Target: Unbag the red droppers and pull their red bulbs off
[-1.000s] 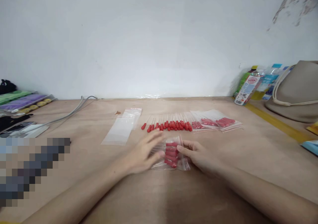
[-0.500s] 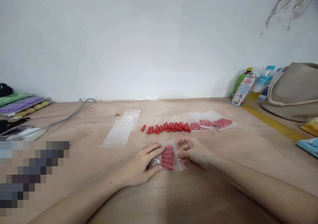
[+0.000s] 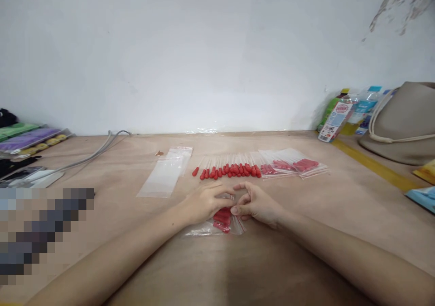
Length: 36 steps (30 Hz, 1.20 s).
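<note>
A clear zip-lock bag (image 3: 239, 224) with several red-bulbed droppers (image 3: 222, 216) inside lies on the table in front of me. My left hand (image 3: 205, 202) reaches over the bag from the left, thumb and fingers closed at its far zip edge. From the right, my right hand (image 3: 255, 205) pinches the same zip edge, its fingertips close to the left ones. Part of the seal is hidden by the fingers. Just beyond lies a row of loose droppers (image 3: 234, 170) with red bulbs toward me and thin clear tubes pointing away.
Filled zip-lock bags (image 3: 306, 164) overlap to the right of the row. Flat bags without droppers (image 3: 166, 174) lie to the left. A grey cable (image 3: 98, 151) crosses the left side. Bottles, a juice carton (image 3: 335, 121) and a beige hat (image 3: 401, 120) stand at the right.
My left hand has moved from lying flat on the bag up to its far zip edge. The right hand stays on the edge, slightly farther left. The bag is now more crumpled.
</note>
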### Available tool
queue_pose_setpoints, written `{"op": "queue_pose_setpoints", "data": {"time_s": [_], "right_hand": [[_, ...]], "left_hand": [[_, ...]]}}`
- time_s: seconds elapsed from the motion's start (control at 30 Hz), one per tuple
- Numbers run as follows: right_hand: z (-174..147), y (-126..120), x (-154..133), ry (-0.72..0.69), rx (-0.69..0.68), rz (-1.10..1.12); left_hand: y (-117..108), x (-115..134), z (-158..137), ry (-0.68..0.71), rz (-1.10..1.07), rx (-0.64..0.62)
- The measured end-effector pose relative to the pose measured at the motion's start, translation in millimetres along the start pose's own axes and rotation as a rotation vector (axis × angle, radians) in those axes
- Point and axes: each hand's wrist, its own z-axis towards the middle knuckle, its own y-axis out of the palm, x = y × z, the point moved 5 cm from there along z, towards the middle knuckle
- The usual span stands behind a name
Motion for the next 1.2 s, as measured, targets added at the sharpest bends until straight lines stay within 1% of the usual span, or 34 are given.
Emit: {"op": "queue_pose_setpoints", "data": {"time_s": [0.13,0.27,0.5,0.67,0.73,0.83,1.0,1.1,1.2], "right_hand": [[0.1,-1.0,-1.0,0.035,-0.016,0.041],[0.0,0.0,-1.7,0.061,-0.019,0.049],[-1.4,0.8,-2.9,0.042,0.042,0.036],[-2.0,3.4,-4.5,0.042,0.092,-0.014],[-2.4,4.5,-5.6,0.044,0.099,-0.031],[-2.5,6.9,-7.2,0.04,0.071,-0.024],[-0.7,10.3,-5.8,0.06,0.073,-0.007],[0.7,10.4,-4.9,0.06,0.098,0.011],[0.9,4.8,-4.8,0.036,0.162,-0.038]], "left_hand": [[3.1,-1.7,1.6,0.013,0.045,-0.023],[4.5,0.8,1.8,0.051,0.15,-0.065],[8.8,1.6,4.0,0.118,0.263,-0.119],[9.6,3.4,2.8,0.207,0.331,-0.123],[8.7,4.9,2.5,0.229,0.338,-0.133],[8.0,5.8,2.0,0.223,0.321,-0.153],[14.0,3.6,-1.0,0.215,0.281,-0.192],[14.0,1.3,-4.4,0.221,0.254,-0.164],[3.3,-2.6,-8.5,0.163,0.21,-0.058]]}}
